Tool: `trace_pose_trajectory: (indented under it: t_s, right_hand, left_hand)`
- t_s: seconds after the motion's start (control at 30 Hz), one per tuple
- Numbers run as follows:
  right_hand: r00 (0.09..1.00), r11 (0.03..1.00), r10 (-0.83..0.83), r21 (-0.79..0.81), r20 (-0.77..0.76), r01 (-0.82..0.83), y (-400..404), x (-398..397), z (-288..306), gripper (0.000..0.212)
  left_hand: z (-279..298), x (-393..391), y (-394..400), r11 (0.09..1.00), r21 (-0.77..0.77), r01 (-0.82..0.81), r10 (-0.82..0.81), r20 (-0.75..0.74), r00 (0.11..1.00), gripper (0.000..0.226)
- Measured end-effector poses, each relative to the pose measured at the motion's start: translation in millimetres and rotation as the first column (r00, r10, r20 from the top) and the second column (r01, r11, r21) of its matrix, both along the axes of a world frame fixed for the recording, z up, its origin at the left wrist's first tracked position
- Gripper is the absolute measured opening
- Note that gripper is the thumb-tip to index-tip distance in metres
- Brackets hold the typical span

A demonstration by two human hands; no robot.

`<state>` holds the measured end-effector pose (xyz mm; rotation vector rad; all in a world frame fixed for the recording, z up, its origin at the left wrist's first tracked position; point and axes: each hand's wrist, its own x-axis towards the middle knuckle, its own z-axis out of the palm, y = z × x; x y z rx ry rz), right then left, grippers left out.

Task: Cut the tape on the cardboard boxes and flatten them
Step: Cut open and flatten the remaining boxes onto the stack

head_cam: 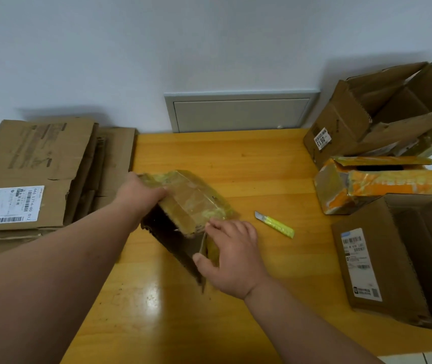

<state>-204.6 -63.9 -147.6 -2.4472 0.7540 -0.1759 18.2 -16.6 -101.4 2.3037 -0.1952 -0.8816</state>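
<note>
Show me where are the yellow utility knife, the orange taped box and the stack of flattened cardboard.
yellow utility knife [278, 225]: head view, on the middle of its handle.
orange taped box [383, 186]: head view, on its front side wall.
stack of flattened cardboard [33, 164]: head view, on the top sheet, above the white label.

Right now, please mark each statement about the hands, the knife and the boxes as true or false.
1. Both hands, left hand and right hand, grip the taped box. True.
2. The right hand holds the knife. False: it lies on the table, right of the box.
3. Flattened cardboard is stacked at the left. True.
4. The orange box lies flat. False: it keeps its shape, with an opening on top.
5. The knife blade is out. True.
</note>
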Motion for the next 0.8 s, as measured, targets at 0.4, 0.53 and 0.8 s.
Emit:
trace_pose_trajectory:
  t_s: [0.4,0.53,0.8]
  right_hand:
    - [0.861,0.628,-0.416,0.593,-0.292,0.504,-29,10,-25,0.032]
    - [0.875,0.392,-0.328,0.791,-0.356,0.469,-29,31,-24,0.071]
    - [0.892,0.262,-0.323,0.875,-0.317,0.407,-17,61,-34,0.073]
  left_hand:
    - [-6,18,16,0.987,-0.019,0.160,-0.160,0.045,0.986,0.064]
    - [-13,26,22,0.960,0.186,0.210,-0.247,0.205,0.947,0.082]
    - [-26,34,45,0.945,0.236,0.225,-0.292,0.304,0.907,0.084]
